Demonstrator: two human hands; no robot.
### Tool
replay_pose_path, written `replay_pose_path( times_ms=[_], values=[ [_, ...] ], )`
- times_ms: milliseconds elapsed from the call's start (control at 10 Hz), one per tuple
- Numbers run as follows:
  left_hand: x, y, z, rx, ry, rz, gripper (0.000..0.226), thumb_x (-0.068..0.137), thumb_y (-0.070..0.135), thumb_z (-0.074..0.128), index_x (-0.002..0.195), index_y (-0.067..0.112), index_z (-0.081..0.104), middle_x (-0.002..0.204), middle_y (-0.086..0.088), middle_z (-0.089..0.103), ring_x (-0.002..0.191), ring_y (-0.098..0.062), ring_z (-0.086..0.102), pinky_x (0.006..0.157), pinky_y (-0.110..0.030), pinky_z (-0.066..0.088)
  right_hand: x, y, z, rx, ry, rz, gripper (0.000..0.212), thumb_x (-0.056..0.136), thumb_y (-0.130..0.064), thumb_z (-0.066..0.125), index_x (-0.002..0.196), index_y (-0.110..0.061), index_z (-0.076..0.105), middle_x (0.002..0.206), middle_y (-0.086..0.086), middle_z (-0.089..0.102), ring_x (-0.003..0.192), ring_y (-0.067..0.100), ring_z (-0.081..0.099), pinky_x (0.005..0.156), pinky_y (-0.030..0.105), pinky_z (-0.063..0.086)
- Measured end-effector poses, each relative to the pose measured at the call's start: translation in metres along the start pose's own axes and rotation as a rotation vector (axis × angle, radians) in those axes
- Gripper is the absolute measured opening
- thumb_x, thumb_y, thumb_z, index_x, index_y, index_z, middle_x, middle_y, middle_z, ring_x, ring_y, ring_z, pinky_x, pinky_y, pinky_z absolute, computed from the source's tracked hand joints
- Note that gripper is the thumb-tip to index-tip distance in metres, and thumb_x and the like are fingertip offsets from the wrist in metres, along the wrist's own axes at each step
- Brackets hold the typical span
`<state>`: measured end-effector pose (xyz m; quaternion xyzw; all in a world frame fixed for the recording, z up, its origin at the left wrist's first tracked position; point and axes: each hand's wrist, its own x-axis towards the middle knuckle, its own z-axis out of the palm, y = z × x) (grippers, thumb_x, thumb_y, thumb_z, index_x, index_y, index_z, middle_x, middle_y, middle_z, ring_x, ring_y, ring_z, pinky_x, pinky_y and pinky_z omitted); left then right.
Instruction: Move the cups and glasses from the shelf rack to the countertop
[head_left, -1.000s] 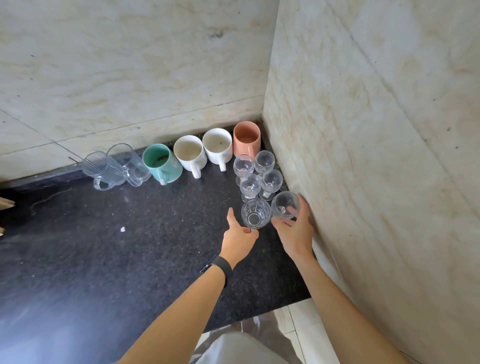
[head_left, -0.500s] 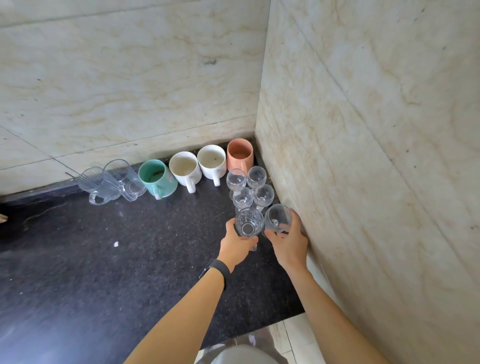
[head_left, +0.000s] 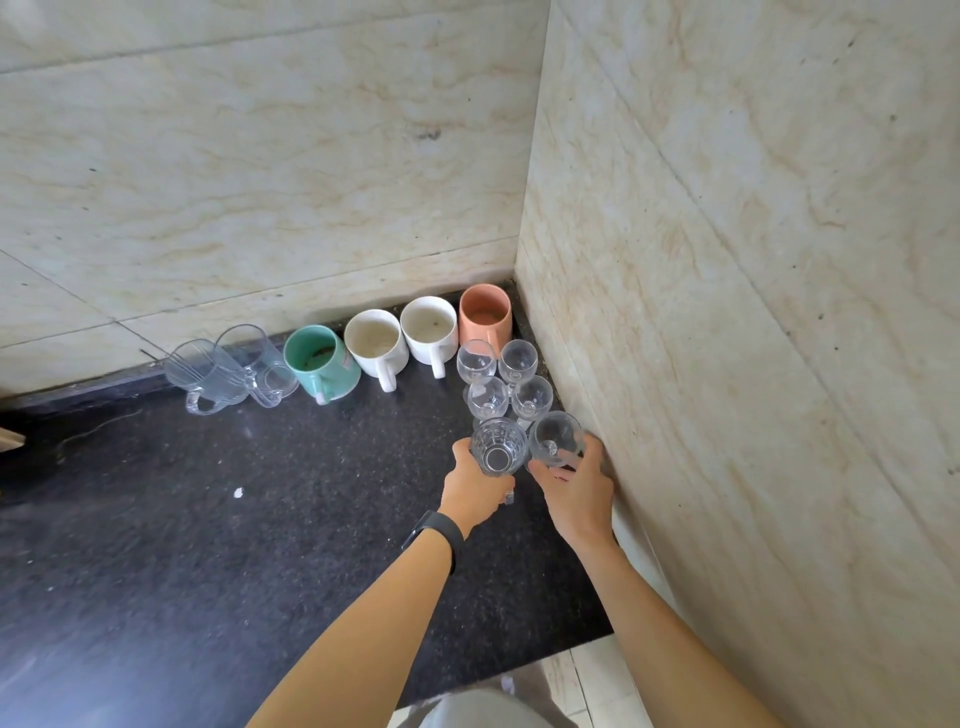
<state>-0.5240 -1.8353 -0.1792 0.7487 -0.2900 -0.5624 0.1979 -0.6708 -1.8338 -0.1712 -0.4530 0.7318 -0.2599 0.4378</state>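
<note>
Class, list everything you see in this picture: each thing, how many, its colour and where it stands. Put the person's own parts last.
Clear mugs: 2, colourless, left end of the row by the back wall.
Green mug: 1, beside them.
White mugs: 2, middle of the row.
Pink mug: 1, in the corner.
Stemmed glasses: 4, clear, before the pink mug.
Tumbler: 1, clear, in the left hand.
Glass: 1, clear, in the right hand.
Countertop: 1, black.
Wristband: 1, black, left wrist.
</note>
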Motion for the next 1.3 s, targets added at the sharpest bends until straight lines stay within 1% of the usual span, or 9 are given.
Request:
replay_pose_path(
  times_ms=[200, 400, 500, 700, 800, 1000, 1100, 1200, 1300],
  values=[
    [-0.003, -0.002, -0.001, 0.081, 0.011, -0.012, 0.066, 0.069, 0.033, 0.069, 0.123, 0.030, 0.031, 0.098, -0.008, 0.070, 0.082, -0.024, 0.073, 0.072, -0.045, 0.064, -0.001, -0.005, -0.002, -0.052, -0.016, -0.013, 0.084, 0.084, -0.037, 0.082, 0.148, -0.020, 0.031, 0.135, 0.008, 0.066, 0.111, 0.021, 0.071, 0.093, 0.046, 0.060],
    [-0.008, -0.002, -0.004, 0.039, -0.008, -0.009, 0.070, 0.075, 0.030, 0.072, 0.132, 0.027, 0.032, 0.104, -0.008, 0.067, 0.084, -0.023, 0.073, 0.074, -0.042, 0.064, -0.002, -0.006, -0.002, -0.041, -0.021, -0.013, 0.081, 0.086, -0.034, 0.080, 0.151, -0.018, 0.034, 0.136, 0.006, 0.066, 0.112, 0.020, 0.071, 0.093, 0.040, 0.059],
    [-0.013, -0.001, -0.006, 0.030, -0.039, -0.021, 0.072, 0.076, 0.025, 0.072, 0.134, 0.027, 0.030, 0.102, -0.009, 0.068, 0.084, -0.025, 0.074, 0.071, -0.038, 0.064, -0.001, -0.007, -0.003, -0.029, -0.038, -0.011, 0.079, 0.087, -0.032, 0.080, 0.150, -0.019, 0.035, 0.135, 0.006, 0.066, 0.110, 0.018, 0.071, 0.090, 0.036, 0.058],
    [-0.014, -0.002, -0.007, 0.097, -0.034, -0.002, 0.083, 0.067, 0.027, 0.072, 0.138, 0.026, 0.029, 0.109, -0.012, 0.066, 0.089, -0.028, 0.072, 0.080, -0.047, 0.063, -0.004, -0.015, -0.008, -0.029, -0.059, -0.008, 0.073, 0.089, -0.025, 0.078, 0.149, -0.015, 0.037, 0.137, 0.006, 0.063, 0.115, 0.021, 0.066, 0.085, 0.026, 0.046],
    [-0.016, -0.001, -0.008, 0.093, -0.041, 0.003, 0.084, 0.068, 0.023, 0.072, 0.140, 0.024, 0.029, 0.110, -0.013, 0.066, 0.088, -0.028, 0.072, 0.081, -0.047, 0.063, -0.007, -0.014, -0.009, -0.028, -0.063, -0.010, 0.076, 0.090, -0.026, 0.077, 0.151, -0.015, 0.034, 0.139, 0.006, 0.062, 0.117, 0.021, 0.065, 0.086, 0.026, 0.045],
    [-0.019, 0.002, -0.011, 0.150, -0.063, 0.006, 0.084, 0.076, 0.018, 0.075, 0.145, 0.020, 0.026, 0.112, -0.012, 0.065, 0.089, -0.028, 0.073, 0.080, -0.043, 0.063, -0.004, -0.014, -0.011, -0.045, -0.112, -0.008, 0.074, 0.089, -0.027, 0.077, 0.151, -0.017, 0.037, 0.137, 0.002, 0.064, 0.106, 0.014, 0.070, 0.084, 0.024, 0.045],
    [-0.021, 0.005, -0.014, 0.181, -0.068, 0.005, 0.086, 0.074, 0.022, 0.076, 0.145, 0.020, 0.026, 0.113, -0.012, 0.065, 0.090, -0.027, 0.073, 0.078, -0.041, 0.063, -0.002, -0.014, -0.013, -0.072, -0.115, 0.006, 0.067, 0.089, -0.023, 0.076, 0.147, -0.015, 0.043, 0.135, 0.001, 0.065, 0.112, 0.020, 0.070, 0.085, 0.025, 0.046],
    [-0.021, 0.002, -0.019, 0.239, -0.090, -0.004, 0.088, 0.068, 0.035, 0.074, 0.143, 0.018, 0.031, 0.113, -0.011, 0.067, 0.095, -0.029, 0.071, 0.080, -0.041, 0.062, -0.002, -0.008, -0.015, -0.174, -0.118, 0.093, 0.053, 0.090, -0.024, 0.072, 0.137, -0.011, 0.052, 0.131, 0.006, 0.067, 0.114, 0.027, 0.068, 0.086, 0.029, 0.047],
    [-0.028, 0.002, -0.031, 0.452, -0.082, 0.053, 0.080, 0.078, 0.042, 0.070, 0.145, 0.017, 0.035, 0.121, -0.010, 0.065, 0.106, -0.030, 0.065, 0.089, -0.040, 0.056, -0.009, -0.002, -0.020, -0.495, -0.215, 0.099, 0.012, 0.093, -0.037, 0.057, 0.091, -0.027, 0.062, 0.092, -0.002, 0.067, 0.095, 0.028, 0.063, 0.076, 0.028, 0.042]
  ],
)
